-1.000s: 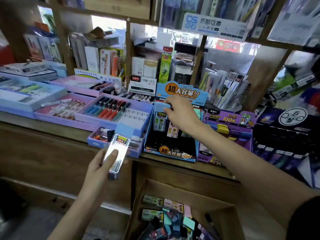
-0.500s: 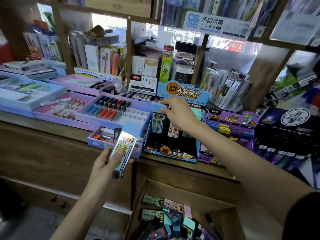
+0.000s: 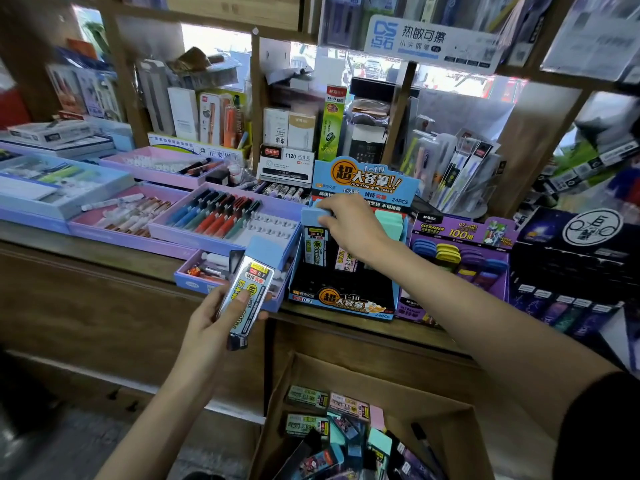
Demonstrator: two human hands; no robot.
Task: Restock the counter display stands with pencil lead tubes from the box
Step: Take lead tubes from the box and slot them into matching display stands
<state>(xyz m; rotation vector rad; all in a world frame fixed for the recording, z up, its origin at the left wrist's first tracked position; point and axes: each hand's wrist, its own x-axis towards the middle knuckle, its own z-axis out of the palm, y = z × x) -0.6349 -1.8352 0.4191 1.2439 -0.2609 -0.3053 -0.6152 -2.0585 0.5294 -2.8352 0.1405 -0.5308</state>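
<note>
The blue-capped lead tube (image 3: pixel 314 233) stood in the blue display stand (image 3: pixel 341 299) in the middle of the frame, and my right hand (image 3: pixel 349 226) had slid left along the stand's top row and now pinched its cap, so that one was almost in. My left hand (image 3: pixel 214 317) had lifted the next tube (image 3: pixel 247 289) nearer, gripped tight. My hand hid the slots behind it, and the box (image 3: pixel 398 375) at the bottom was cut off.

Daylit window (image 3: pixel 214 39) behind wooden shelving (image 3: pixel 258 98), counter (image 3: pixel 86 292)

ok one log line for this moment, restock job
right hand: setting blue-capped tube into blue stand | left hand: holding spare tube | box: tubes left
</note>
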